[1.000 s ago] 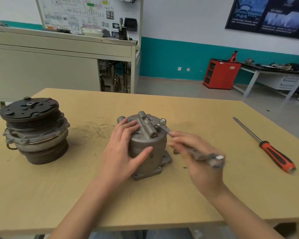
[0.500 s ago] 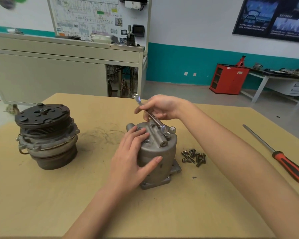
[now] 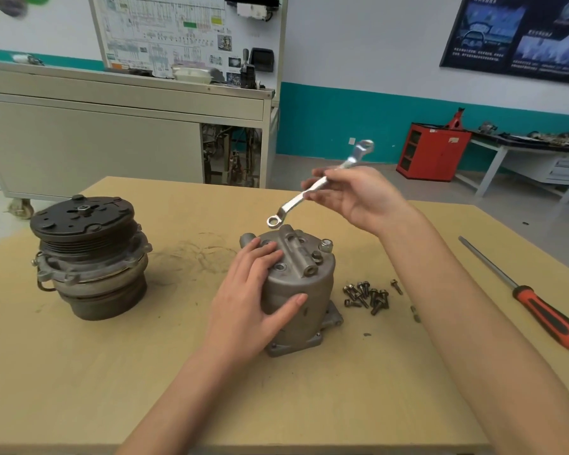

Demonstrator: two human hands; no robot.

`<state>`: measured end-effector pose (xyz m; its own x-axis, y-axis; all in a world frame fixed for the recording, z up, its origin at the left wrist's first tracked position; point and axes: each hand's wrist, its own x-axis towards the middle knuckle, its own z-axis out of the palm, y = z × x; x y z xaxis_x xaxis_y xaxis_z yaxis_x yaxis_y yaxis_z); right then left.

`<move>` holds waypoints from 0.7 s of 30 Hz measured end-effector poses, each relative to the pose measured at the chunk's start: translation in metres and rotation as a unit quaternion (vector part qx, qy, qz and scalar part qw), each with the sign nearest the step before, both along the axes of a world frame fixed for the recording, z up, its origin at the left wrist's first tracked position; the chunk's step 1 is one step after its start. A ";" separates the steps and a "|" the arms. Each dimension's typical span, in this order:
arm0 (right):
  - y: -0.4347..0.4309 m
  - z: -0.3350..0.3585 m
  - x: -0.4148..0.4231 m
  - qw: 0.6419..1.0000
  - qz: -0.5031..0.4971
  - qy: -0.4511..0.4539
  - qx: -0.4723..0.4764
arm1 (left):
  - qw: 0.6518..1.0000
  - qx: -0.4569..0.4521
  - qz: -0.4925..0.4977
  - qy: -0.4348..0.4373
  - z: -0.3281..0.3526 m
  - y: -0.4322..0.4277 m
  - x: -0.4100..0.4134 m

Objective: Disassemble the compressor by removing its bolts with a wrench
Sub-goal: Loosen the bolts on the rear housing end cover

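The tan worktop is carrying the job in front of a workshop wall with a teal band. The compressor is standing upright at its middle, a heap of loose bolts is lying just right of its foot, and a screwdriver is lying well off to the right. Your left grip is bracing the housing, with fairly straight fingers pressing on the left of its top and the thumb lying across the near wall. Your right grip is pinching the wrench at mid-shank and holding it in the air. Its long axis is slanting from the high far right down to the near left. The lower ring is hanging just above the far rim of the housing and touching nothing. The hex bolt is sitting in the top's right edge, to the right of that ring and nearer you, so the ring probably needs carrying right and down. Your right wrist is bending back, palm facing left.
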<state>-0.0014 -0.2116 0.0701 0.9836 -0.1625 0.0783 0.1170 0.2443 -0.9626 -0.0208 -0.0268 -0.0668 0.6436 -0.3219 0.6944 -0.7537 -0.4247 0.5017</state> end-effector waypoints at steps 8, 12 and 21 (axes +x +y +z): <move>0.011 -0.035 -0.080 0.911 -0.195 -0.274 -0.237 | 1.000 -0.003 -0.005 0.002 0.000 0.000 -0.001; 0.020 -0.050 -0.077 0.812 -0.245 -0.418 -0.326 | 1.000 0.000 -0.006 0.008 0.001 0.001 -0.002; 0.032 -0.106 -0.099 0.750 -0.287 -0.430 -0.413 | 1.000 -0.003 -0.009 0.010 0.002 0.001 -0.003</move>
